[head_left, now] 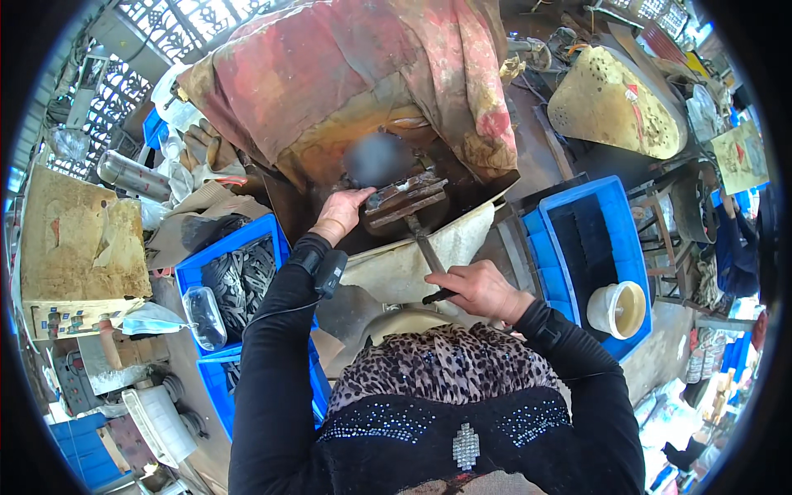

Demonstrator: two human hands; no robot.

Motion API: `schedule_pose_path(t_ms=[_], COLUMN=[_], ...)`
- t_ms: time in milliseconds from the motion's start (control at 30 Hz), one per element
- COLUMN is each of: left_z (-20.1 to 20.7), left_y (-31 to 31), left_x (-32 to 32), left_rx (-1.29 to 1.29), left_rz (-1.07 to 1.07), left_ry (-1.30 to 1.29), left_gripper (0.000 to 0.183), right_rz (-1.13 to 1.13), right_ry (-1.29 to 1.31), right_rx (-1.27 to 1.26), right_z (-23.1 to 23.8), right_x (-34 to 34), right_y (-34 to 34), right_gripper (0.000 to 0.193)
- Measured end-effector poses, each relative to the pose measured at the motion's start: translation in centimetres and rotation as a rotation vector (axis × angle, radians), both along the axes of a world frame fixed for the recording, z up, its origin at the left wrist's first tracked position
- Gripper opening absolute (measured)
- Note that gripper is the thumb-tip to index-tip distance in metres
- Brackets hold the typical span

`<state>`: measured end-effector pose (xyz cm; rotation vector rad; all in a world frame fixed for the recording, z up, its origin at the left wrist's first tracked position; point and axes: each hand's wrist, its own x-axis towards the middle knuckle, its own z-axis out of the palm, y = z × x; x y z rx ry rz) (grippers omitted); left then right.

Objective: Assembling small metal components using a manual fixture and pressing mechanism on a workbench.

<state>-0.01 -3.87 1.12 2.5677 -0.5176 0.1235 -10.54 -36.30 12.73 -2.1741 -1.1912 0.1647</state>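
My right hand (pixel 483 290) is closed round the lower end of a handled metal holder (pixel 422 242), and a black piece sticks out under the fingers. The holder's flat, rusty head reaches forward, with a dark metal strip (pixel 404 191) along its far side. My left hand (pixel 342 213) has its fingers drawn together at the left end of that strip; the fingertips' exact grip is too small to make out. Just beyond the strip is a blurred grey round wheel (pixel 375 158), under a stained red cloth cover (pixel 346 74).
At left, a blue crate (pixel 276 231) holds many dark metal parts and a clear plastic container (pixel 205 318). To the right stands a blue bin (pixel 551 247) with a white bucket (pixel 616 310) in it. A pale cloth (pixel 388 276) hangs below the work spot.
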Motion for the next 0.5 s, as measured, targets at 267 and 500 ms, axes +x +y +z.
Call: schedule_pose_path(t_ms=[267, 500], left_z=[3.5, 8.5], left_y=[0.7, -0.1], left_x=[-2.1, -3.3], left_rx=[-0.243, -1.050], left_rz=[0.291, 0.563], left_ry=[0.205, 0.110], left_gripper=[0.031, 0.023], right_rz=[0.001, -0.227], right_ry=[-0.064, -0.099], right_rx=[0.059, 0.340], right_z=[1.1, 5.6], right_x=[1.6, 11.6], right_y=[0.8, 8.3], right_gripper=[0.042, 0.025])
